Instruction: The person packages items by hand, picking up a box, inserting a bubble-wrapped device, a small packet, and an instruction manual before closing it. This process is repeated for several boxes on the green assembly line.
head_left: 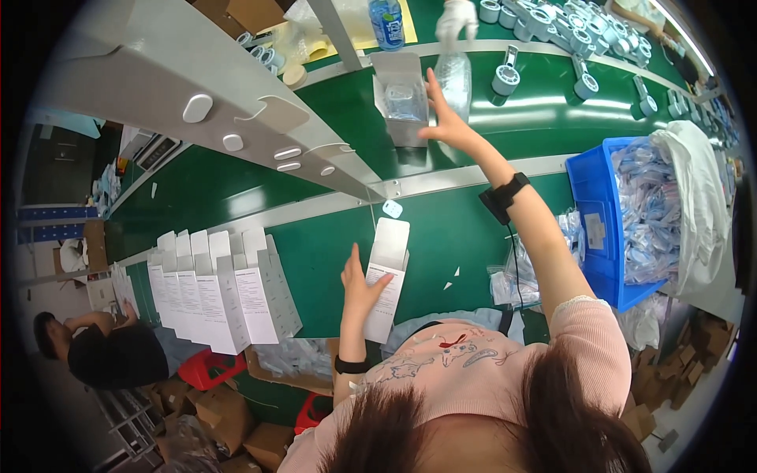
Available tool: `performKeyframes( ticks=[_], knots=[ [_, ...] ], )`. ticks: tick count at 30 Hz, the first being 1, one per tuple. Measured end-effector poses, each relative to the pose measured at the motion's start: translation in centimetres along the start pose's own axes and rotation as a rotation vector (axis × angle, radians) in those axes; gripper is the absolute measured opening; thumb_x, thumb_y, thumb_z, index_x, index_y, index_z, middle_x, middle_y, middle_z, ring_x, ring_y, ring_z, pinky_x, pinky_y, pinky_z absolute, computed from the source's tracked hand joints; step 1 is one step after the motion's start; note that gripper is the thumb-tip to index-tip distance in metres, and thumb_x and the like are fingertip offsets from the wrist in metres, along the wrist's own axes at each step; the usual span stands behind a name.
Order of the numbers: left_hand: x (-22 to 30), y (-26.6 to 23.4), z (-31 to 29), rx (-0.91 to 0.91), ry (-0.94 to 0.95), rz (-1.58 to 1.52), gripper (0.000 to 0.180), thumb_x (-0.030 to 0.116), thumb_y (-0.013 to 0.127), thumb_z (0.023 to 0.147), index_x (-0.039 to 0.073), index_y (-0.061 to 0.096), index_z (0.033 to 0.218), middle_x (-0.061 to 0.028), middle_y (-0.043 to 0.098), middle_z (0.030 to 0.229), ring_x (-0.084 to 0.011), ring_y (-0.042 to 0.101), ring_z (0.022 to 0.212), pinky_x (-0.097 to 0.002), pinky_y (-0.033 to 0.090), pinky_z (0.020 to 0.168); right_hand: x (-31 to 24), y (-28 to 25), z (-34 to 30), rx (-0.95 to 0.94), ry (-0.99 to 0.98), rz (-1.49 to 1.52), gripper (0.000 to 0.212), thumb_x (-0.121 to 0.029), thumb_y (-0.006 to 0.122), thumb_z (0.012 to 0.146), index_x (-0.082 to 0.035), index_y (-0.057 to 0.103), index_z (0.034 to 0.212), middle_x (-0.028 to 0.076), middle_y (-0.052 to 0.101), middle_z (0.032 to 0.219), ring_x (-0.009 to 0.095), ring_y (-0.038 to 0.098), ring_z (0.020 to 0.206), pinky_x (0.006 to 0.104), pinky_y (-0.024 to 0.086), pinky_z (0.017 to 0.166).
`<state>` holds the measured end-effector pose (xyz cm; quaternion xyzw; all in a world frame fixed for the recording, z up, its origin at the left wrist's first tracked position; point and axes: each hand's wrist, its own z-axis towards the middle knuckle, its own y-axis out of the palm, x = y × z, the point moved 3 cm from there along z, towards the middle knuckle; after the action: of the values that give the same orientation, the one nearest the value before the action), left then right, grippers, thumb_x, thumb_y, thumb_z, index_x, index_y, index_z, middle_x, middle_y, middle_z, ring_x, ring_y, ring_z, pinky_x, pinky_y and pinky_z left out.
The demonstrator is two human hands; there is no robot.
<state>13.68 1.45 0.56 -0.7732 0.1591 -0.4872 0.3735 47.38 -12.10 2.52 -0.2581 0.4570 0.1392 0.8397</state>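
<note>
My right hand (451, 126) reaches over the green conveyor belt with its fingers spread. It is right beside an open box (408, 134) with raised flaps and something wrapped in clear plastic inside; whether they touch I cannot tell. Just behind the hand, a clear plastic bag (453, 79) lies below a co-worker's white-gloved hand (457, 22). My left hand (360, 293) is open, its thumb lying over the face of a tall white box (382, 319) with its flap up. A small pale blue piece (392, 209) sits beyond that box.
Several white boxes (217, 303) stand in a row at left, flaps raised. A grey metal post (260, 102) slants across the upper left. At right is a blue crate (593, 229) of bagged parts. Pale blue handheld devices (506, 79) lie on the belt, near a blue-labelled bottle (386, 25).
</note>
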Motion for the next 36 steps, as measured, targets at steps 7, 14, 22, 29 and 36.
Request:
performKeyframes(
  ticks=[7,14,22,29,36],
  knots=[
    [-1.8,2.5,0.6,-0.252,0.066,-0.42,0.082,0.024,0.072,0.067,0.008,0.028,0.134,-0.025,0.032,0.131,-0.0376,0.032,0.12,-0.0422,0.027,0.099,4.0,-5.8,3.7,0.206,0.537,-0.588,0.086,-0.031,0.067,0.072,-0.009,0.015,0.138,0.023,0.04,0.125,0.037,0.045,0.11,0.0396,0.042,0.086],
    [5.9,-2.5,-0.2,-0.249,0.201,-0.293,0.092,0.023,0.078,0.057,0.01,0.029,0.134,-0.0173,0.034,0.129,-0.0294,0.033,0.12,-0.0386,0.031,0.097,10.0,-3.4,4.6,0.047,0.89,-0.754,0.07,-0.026,0.062,0.073,-0.007,0.027,0.131,0.025,0.044,0.118,0.04,0.051,0.1,0.0418,0.046,0.081],
    [10.8,-3.1,1.0,-0.084,0.587,-0.3,0.077,0.017,0.079,0.054,0.017,0.042,0.121,-0.0152,0.034,0.122,-0.0309,0.038,0.112,-0.0384,0.036,0.092,4.8,-8.1,-4.4,0.428,0.622,0.84,0.052,-0.016,0.058,0.071,-0.001,0.041,0.117,0.017,0.054,0.108,0.03,0.058,0.089,0.0386,0.048,0.081],
    [11.9,0.5,1.6,-0.1,0.571,-0.49,0.075,0.013,0.081,0.053,0.011,0.037,0.114,-0.0156,0.035,0.123,-0.0295,0.045,0.108,-0.0378,0.04,0.089,-15.7,-7.4,-11.0,0.369,0.148,1.525,0.049,-0.015,0.058,0.067,-0.003,0.047,0.113,0.014,0.051,0.113,0.028,0.051,0.103,0.0419,0.046,0.085],
    [11.3,1.6,0.0,-0.036,0.535,-0.576,0.08,0.012,0.083,0.052,0.008,0.027,0.109,-0.0138,0.039,0.114,-0.0209,0.045,0.103,-0.0341,0.04,0.086,-18.1,-4.2,-12.1,0.222,-0.125,0.932,0.061,-0.002,0.063,0.064,-0.011,0.045,0.121,0.01,0.048,0.113,0.025,0.047,0.11,0.0373,0.039,0.092]
  ],
)
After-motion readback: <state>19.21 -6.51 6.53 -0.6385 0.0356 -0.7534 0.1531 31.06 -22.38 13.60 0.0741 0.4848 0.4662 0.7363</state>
